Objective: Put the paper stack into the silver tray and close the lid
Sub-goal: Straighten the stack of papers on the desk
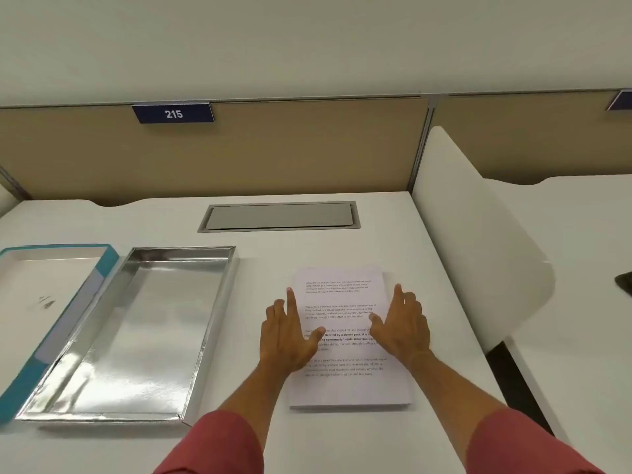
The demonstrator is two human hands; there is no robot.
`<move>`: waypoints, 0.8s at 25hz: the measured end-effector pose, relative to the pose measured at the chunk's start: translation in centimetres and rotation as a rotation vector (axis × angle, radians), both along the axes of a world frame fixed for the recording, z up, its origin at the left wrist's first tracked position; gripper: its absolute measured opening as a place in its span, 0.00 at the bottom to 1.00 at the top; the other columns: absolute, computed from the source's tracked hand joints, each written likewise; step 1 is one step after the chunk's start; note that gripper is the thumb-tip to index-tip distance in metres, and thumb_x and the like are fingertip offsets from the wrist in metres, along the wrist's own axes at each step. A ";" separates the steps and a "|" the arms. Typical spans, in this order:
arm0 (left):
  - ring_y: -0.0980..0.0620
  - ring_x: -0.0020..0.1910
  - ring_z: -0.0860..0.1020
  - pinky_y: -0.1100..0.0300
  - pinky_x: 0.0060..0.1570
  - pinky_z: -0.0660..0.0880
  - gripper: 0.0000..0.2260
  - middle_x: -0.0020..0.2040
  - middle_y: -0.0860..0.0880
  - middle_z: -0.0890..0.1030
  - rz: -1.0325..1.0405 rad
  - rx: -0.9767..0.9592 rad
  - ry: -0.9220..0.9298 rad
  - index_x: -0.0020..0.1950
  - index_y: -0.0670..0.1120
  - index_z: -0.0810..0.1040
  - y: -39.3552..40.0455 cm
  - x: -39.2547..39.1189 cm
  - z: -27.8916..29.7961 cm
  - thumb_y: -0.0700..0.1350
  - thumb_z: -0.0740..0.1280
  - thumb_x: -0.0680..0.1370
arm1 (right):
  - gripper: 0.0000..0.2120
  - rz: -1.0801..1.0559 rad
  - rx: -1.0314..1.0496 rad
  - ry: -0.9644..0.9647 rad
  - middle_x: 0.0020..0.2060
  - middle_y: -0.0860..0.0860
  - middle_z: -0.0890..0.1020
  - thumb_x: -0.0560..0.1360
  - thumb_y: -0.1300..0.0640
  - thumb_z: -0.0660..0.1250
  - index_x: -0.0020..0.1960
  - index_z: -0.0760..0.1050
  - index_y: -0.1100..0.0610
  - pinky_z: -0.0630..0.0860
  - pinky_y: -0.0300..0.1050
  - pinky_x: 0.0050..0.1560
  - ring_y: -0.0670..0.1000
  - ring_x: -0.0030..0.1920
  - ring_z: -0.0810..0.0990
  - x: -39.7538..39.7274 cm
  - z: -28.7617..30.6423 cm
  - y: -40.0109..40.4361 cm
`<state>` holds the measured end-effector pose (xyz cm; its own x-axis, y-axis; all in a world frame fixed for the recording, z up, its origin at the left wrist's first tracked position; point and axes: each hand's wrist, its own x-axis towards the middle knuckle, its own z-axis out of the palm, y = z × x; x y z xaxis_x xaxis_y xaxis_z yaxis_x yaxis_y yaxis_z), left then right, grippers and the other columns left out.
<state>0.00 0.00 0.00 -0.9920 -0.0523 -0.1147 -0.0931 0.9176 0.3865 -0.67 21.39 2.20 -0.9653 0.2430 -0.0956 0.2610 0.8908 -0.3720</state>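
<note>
A stack of printed white paper [345, 295] lies flat on the white desk, right of centre. My left hand [289, 336] rests at the stack's left edge, fingers spread, thumb lying over the page. My right hand [403, 326] is at the right edge, also spread, thumb on the page. Neither hand grips the stack. The silver tray [133, 401] lies to the left, shiny inside with nothing in it. Its lid [99, 278], teal-sided with a pale inside, lies upturned further left, touching the tray.
A grey cable hatch [278, 217] is set into the desk behind the stack. A tan partition [273, 148] with a "215" sign closes the back. A white divider panel [478, 251] rises along the desk's right edge.
</note>
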 end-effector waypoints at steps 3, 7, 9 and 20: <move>0.39 0.73 0.59 0.44 0.70 0.63 0.46 0.73 0.39 0.62 0.181 0.245 -0.133 0.80 0.45 0.44 0.4 -0.1 -0.8 0.63 0.65 0.73 | 0.31 -0.130 -0.226 -0.111 0.61 0.60 0.74 0.72 0.47 0.70 0.66 0.65 0.63 0.73 0.53 0.58 0.60 0.62 0.73 -0.2 -0.9 0.2; 0.37 0.75 0.58 0.42 0.71 0.62 0.45 0.75 0.39 0.59 0.329 0.387 -0.259 0.79 0.45 0.49 0.8 -1.5 -0.8 0.61 0.68 0.72 | 0.29 -0.186 -0.311 -0.199 0.58 0.61 0.77 0.71 0.46 0.71 0.61 0.69 0.64 0.74 0.52 0.57 0.61 0.59 0.76 -1.1 -1.6 0.1; 0.37 0.74 0.62 0.43 0.70 0.65 0.44 0.75 0.39 0.60 0.375 0.460 -0.290 0.79 0.44 0.51 0.7 -2.1 -0.7 0.59 0.69 0.72 | 0.28 -0.224 -0.343 -0.210 0.56 0.60 0.80 0.69 0.45 0.73 0.59 0.72 0.64 0.76 0.50 0.55 0.61 0.57 0.78 -1.5 -1.6 0.2; 0.41 0.54 0.81 0.49 0.56 0.79 0.22 0.55 0.42 0.81 0.455 0.496 -0.365 0.58 0.39 0.77 0.1 -3.8 -0.4 0.52 0.73 0.71 | 0.19 -0.332 -0.637 -0.280 0.50 0.59 0.84 0.66 0.49 0.79 0.43 0.73 0.60 0.81 0.51 0.49 0.59 0.46 0.82 -3.3 -1.7 1.1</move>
